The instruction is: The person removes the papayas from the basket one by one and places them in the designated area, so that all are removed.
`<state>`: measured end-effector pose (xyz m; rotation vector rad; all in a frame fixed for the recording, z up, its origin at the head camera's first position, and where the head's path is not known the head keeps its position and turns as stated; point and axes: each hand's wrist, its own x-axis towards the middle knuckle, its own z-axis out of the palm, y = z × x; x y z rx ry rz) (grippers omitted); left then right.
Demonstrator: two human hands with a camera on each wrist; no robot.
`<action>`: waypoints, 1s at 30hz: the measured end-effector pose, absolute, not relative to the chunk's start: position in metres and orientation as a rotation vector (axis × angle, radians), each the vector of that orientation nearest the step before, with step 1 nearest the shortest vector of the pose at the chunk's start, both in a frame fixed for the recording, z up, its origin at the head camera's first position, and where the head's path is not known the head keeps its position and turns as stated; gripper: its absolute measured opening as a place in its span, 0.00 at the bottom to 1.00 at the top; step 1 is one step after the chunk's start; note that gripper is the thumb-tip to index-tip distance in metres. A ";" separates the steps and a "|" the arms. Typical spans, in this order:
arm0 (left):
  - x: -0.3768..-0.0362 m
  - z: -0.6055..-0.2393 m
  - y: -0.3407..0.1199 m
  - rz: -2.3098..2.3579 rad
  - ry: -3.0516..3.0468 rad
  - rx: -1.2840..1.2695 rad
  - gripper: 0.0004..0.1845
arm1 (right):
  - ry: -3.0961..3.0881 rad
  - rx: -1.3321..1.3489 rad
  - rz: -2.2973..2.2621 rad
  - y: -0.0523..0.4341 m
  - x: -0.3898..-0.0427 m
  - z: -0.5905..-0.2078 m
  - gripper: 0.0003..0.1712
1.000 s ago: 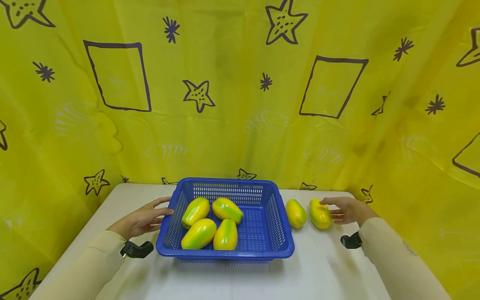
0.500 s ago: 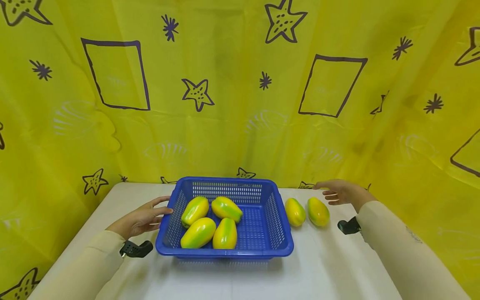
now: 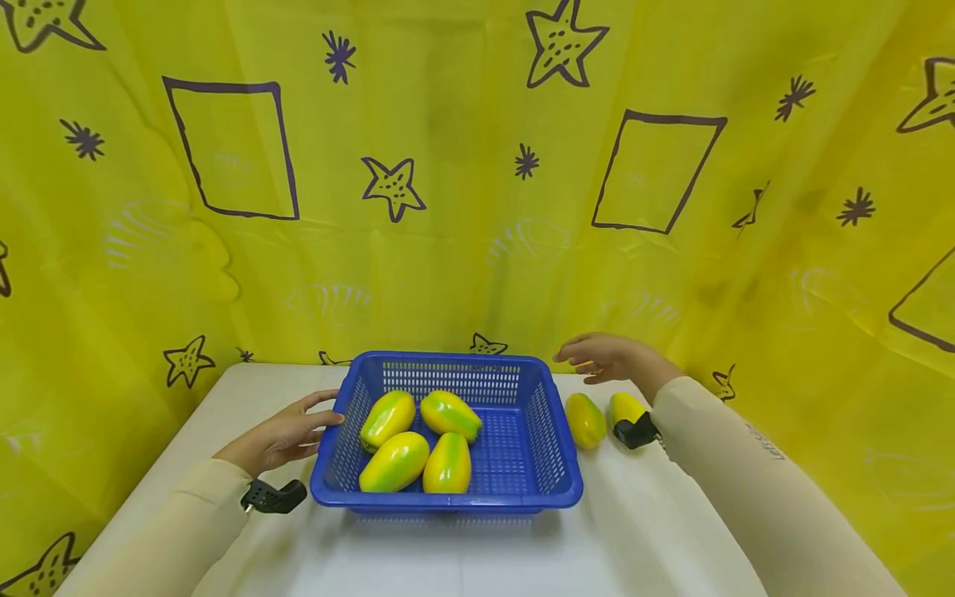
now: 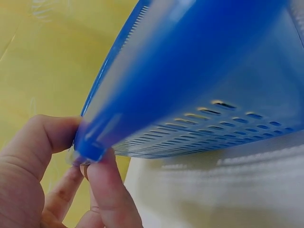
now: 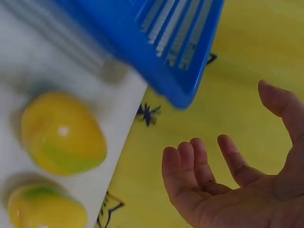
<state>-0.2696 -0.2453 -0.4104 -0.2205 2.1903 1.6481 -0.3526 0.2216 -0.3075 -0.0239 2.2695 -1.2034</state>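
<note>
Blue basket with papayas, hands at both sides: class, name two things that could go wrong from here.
1. The left hand pinches only the rim of the blue basket; a one-sided lift might tip the four papayas inside.
2. The right hand is open above the table, its sleeve close over two loose papayas; it could knock them rolling.

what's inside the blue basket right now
Four yellow-green papayas lie in the blue basket, crowded toward its left side; the right part of the floor shows bare mesh. Anything beneath the fruit is covered from view.
</note>
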 end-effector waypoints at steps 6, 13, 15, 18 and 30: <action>-0.270 -0.410 -0.244 1.667 2.179 -0.248 0.43 | 2.238 -0.075 -1.255 0.179 -0.356 -0.315 0.42; -0.269 -0.411 -0.241 1.723 2.139 -0.278 0.42 | 2.233 -0.126 -1.257 0.137 -0.355 -0.323 0.41; -0.268 -0.411 -0.240 1.731 2.138 -0.287 0.43 | 2.228 -0.136 -1.259 0.128 -0.355 -0.327 0.40; -0.268 -0.412 -0.240 1.747 2.137 -0.307 0.44 | 2.206 -0.140 -1.286 0.115 -0.356 -0.335 0.39; -0.268 -0.416 -0.240 1.782 2.118 -0.320 0.44 | 2.396 -0.221 -1.209 0.087 -0.349 -0.379 0.38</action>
